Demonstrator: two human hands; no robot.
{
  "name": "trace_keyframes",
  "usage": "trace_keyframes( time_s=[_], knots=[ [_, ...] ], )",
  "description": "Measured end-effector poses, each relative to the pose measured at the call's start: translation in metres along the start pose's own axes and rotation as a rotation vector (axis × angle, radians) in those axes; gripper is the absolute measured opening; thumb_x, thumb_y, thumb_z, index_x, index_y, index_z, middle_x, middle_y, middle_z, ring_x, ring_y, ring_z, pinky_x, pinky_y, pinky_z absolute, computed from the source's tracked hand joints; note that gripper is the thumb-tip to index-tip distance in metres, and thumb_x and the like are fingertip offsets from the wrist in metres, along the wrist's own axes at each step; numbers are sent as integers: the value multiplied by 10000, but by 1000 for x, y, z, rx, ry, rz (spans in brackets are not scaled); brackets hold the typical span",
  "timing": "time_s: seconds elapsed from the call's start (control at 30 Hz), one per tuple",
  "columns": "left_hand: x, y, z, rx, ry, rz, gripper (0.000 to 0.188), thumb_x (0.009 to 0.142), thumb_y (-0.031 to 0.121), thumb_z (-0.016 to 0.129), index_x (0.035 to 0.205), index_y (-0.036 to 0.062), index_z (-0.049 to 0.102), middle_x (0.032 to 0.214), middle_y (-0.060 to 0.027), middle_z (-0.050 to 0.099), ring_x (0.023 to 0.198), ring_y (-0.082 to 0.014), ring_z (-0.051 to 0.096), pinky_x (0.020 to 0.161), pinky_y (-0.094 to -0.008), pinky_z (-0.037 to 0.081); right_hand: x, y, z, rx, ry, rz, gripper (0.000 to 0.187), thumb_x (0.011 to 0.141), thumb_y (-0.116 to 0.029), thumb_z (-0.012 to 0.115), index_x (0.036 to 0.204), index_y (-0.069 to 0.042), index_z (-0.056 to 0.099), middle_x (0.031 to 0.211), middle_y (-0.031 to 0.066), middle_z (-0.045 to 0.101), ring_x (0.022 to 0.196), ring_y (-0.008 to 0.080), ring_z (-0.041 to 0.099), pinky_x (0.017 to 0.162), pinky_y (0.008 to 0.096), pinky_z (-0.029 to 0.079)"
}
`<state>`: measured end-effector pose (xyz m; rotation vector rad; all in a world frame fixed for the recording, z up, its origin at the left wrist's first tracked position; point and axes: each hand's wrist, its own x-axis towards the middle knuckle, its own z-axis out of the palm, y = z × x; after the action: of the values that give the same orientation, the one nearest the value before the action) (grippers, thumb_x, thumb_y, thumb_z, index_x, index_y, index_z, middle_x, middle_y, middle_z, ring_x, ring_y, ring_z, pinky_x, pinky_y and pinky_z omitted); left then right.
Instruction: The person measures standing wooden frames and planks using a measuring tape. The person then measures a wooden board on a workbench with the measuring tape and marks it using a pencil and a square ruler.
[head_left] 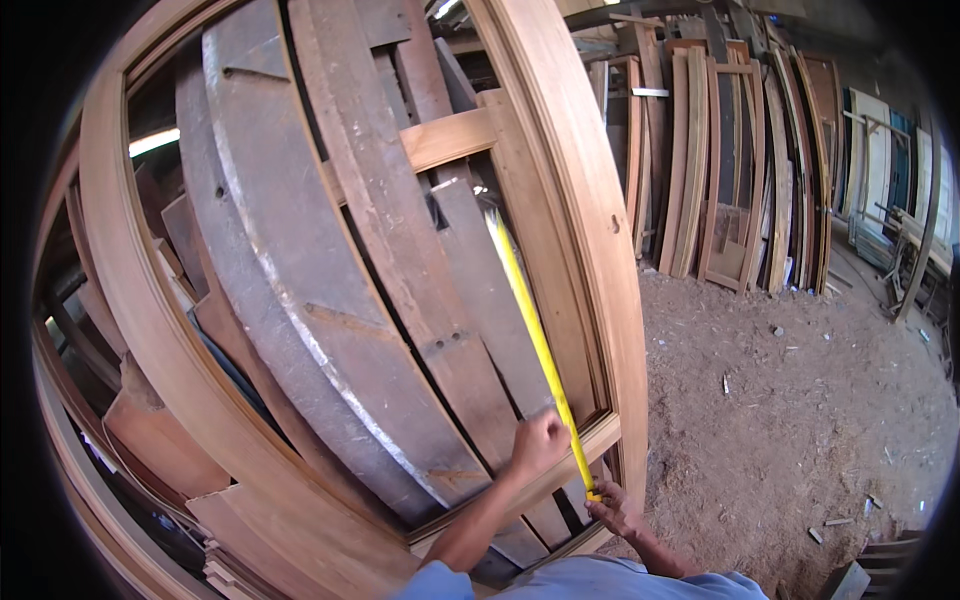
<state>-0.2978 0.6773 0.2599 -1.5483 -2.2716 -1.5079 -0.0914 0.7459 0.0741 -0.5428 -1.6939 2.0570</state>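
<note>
A yellow tape measure [540,345] stretches in a long strip over the opening of a wooden frame [625,330], its far end blurred. My right hand [612,508] grips the tape's near end, low by the frame's bottom. Just left of the strip, my left hand [538,442] is closed with curled fingers, close above the frame's lower rail [590,445]. Whether those fingers pinch anything is hidden. Behind the frame lean brown boards [400,230] and a grey curved panel [290,220] with a pale streak.
More wooden frames and planks [720,170] stand upright at the back right. The dirt floor [760,400] on the right carries scattered wood scraps. Leaning timber [160,430] crowds the left side. Dark slats [880,570] lie at the lower right.
</note>
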Motion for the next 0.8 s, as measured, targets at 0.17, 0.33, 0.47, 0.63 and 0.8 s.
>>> trace_keyframes(
  time_s=[0.17,0.33,0.47,0.63,0.8],
  knots=[
    [-141,-67,-9,41,-213,-262,209,860,238,715,861,32,675,684,-148,671,648,-234,703,593,-392,530,-24,37,49,-177,-102,8,380,877,-163,798,1190,0,657,1057,69,655,951,161,632,768,314,565],
    [-230,-100,-35,48,-223,-302,223,879,287,691,933,71,686,763,-168,685,713,-286,702,654,-421,529,-42,37,96,-457,-321,0,392,842,-178,820,1167,-10,677,996,112,678,932,179,648,856,346,544],
    [-313,-144,-54,47,-305,-563,247,877,280,710,982,58,680,784,-120,687,702,-210,655,656,-386,514,-49,58,141,-383,-546,226,424,863,-173,805,1233,-27,656,1049,111,702,963,164,647,853,339,542],
    [-375,-164,-66,-435,-7,-741,218,906,264,713,907,51,665,735,-26,662,637,-110,592,576,-331,486,-49,74,185,-94,-857,254,422,952,-189,708,1329,-43,588,1129,48,674,1035,113,609,895,299,511],
    [-302,-103,-180,-112,121,-511,170,938,231,686,922,62,677,735,25,625,681,-49,552,597,-273,468,-40,38,212,-132,-961,415,359,1007,-136,597,1357,-68,553,1148,7,649,1090,105,583,957,299,479]
  ],
)
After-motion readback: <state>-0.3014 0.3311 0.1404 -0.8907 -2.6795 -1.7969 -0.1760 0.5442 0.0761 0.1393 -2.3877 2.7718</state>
